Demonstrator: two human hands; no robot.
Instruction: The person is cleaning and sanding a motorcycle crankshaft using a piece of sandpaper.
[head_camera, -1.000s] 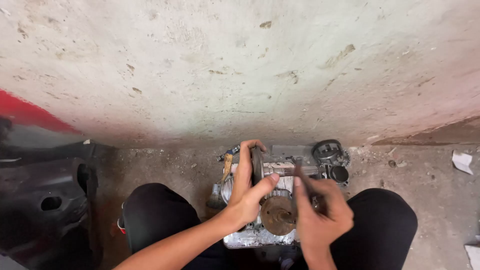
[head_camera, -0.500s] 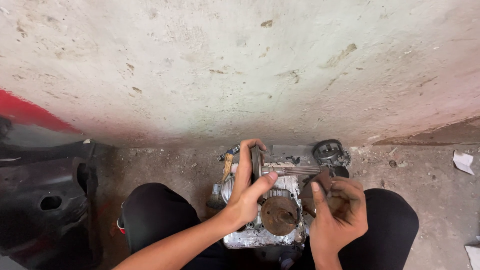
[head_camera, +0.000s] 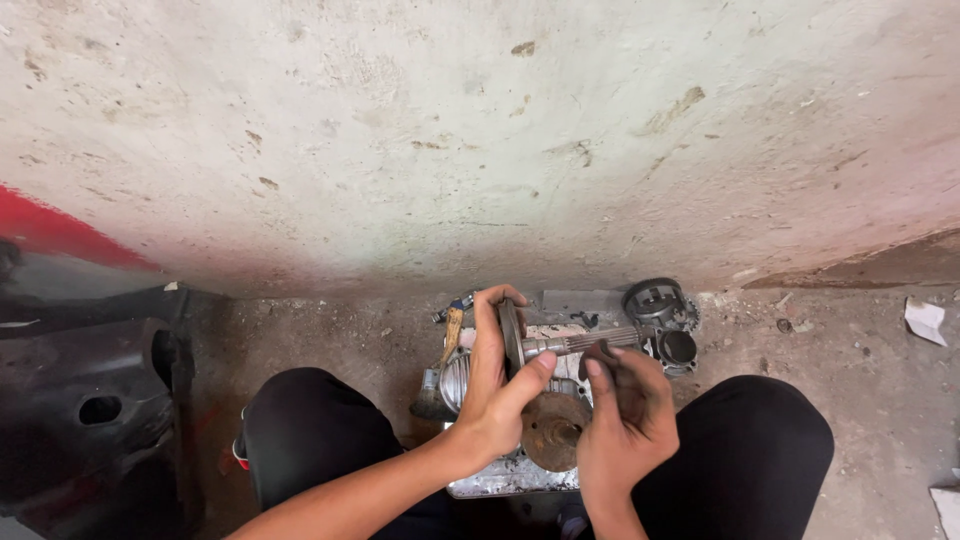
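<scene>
My left hand grips a metal shaft with a round disc at its left end, holding it level above a silver engine casing that lies on the floor between my knees. My right hand is closed around a small dark part pressed against the splined right end of the shaft. A rusty round flange sits on the casing just below both hands.
A black cylinder part and a second dark round part lie by the wall behind the casing. A wooden-handled tool lies left of it. A black vehicle panel stands at left. Paper scraps lie at right.
My right hand dropped toward the flange half a second ago, then rose back up to the shaft's right end. My left hand kept its hold on the shaft.
</scene>
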